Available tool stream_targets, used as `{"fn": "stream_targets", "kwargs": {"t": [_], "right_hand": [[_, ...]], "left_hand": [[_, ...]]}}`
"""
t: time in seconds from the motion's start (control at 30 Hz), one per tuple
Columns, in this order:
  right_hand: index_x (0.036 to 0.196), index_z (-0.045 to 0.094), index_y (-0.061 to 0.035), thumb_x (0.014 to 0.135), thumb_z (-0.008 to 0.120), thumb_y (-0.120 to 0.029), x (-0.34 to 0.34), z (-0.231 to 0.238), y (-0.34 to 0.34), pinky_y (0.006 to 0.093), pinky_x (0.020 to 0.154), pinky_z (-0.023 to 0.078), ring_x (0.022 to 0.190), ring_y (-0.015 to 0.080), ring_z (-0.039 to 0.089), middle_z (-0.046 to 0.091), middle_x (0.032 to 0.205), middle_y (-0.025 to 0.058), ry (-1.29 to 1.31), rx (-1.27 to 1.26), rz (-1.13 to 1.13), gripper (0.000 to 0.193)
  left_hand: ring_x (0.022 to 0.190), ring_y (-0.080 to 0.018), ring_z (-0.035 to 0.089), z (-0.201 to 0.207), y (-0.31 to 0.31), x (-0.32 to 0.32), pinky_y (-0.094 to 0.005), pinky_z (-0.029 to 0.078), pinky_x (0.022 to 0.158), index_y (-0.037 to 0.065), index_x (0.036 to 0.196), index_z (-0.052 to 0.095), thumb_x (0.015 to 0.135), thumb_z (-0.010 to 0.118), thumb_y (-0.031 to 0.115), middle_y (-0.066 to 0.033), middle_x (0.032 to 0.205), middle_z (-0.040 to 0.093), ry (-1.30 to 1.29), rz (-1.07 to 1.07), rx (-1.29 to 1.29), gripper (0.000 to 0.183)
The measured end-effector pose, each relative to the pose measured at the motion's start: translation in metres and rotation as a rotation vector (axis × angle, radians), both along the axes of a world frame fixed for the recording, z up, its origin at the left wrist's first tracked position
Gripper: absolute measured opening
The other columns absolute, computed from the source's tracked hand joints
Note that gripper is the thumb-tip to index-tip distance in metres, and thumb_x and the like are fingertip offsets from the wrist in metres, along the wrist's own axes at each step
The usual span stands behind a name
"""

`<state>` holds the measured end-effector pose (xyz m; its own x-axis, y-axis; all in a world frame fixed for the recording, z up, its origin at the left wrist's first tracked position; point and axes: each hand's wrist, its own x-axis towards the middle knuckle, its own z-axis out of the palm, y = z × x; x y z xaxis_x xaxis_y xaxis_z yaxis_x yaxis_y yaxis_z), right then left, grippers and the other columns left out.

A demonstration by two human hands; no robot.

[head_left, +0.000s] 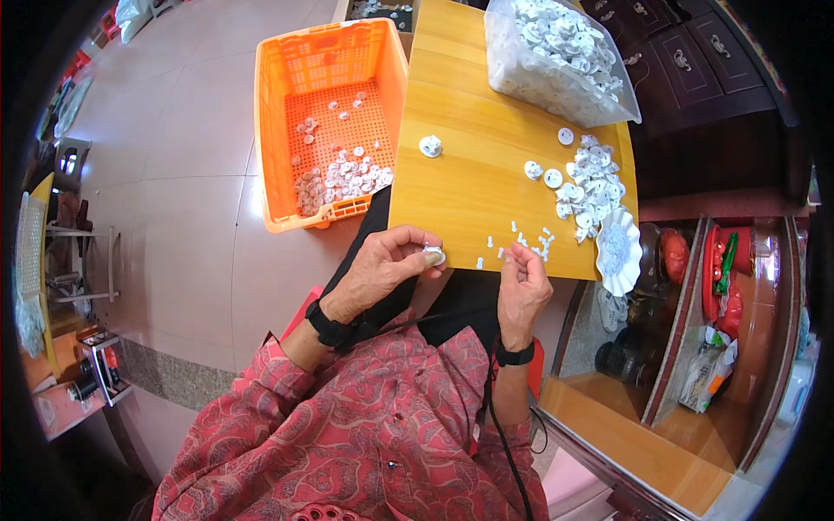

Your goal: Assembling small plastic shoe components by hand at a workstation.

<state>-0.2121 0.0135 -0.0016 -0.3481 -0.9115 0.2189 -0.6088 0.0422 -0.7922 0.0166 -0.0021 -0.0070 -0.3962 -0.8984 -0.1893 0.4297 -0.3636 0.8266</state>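
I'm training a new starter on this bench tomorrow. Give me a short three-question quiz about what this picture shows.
1. True or false: the orange crate stands on the wooden table.
2. Which hand pinches a small white round part?
3. Multiple choice: the white scalloped dish lies at the table's A) near right corner, B) far left corner, C) middle.

Key:
1. False; it stands on the floor, left of the table.
2. The left hand; the right hand is by the small white pins.
3. A

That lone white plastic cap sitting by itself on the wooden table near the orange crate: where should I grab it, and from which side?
Pinch the lone white cap across its round outer rim, coming straight down from above. It lies flat on the wooden table with bare wood all around, so fingertips probably fit on either side.
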Motion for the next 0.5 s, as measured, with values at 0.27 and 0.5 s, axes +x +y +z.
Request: {"fn": "stream_targets", "kwargs": {"t": [0.27, 0.5], "right_hand": [[0.101, 0.067, 0.0025, 0.087, 0.064, 0.000, -0.001, 0.006, 0.004, 0.0332, 0.070, 0.055, 0.080, 0.0225, 0.068, 0.069, 0.091, 0.0149, 0.092, -0.034, -0.004, 0.014], [0.100, 0.068, -0.0002, 0.076, 0.068, 0.005, 0.014, 0.016, 0.017, 0.0390, 0.078, 0.050, 0.092, 0.0306, 0.059, 0.058, 0.097, 0.0117, 0.430, -0.129, 0.333, 0.025]], "left_hand": [[0.090, -0.0165, 0.068, 0.001, -0.001, -0.001, -0.0285, 0.058, 0.082, -0.003, 0.111, 0.063, 0.093, 0.065, 0.009, -0.0101, 0.102, 0.068, -0.008, 0.001, 0.006, 0.021], [0.091, -0.0164, 0.068, 0.001, 0.000, 0.000, -0.0287, 0.058, 0.082, -0.003, 0.111, 0.063, 0.093, 0.066, 0.009, -0.0098, 0.102, 0.068, 0.003, 0.012, 0.002, 0.022]]}}
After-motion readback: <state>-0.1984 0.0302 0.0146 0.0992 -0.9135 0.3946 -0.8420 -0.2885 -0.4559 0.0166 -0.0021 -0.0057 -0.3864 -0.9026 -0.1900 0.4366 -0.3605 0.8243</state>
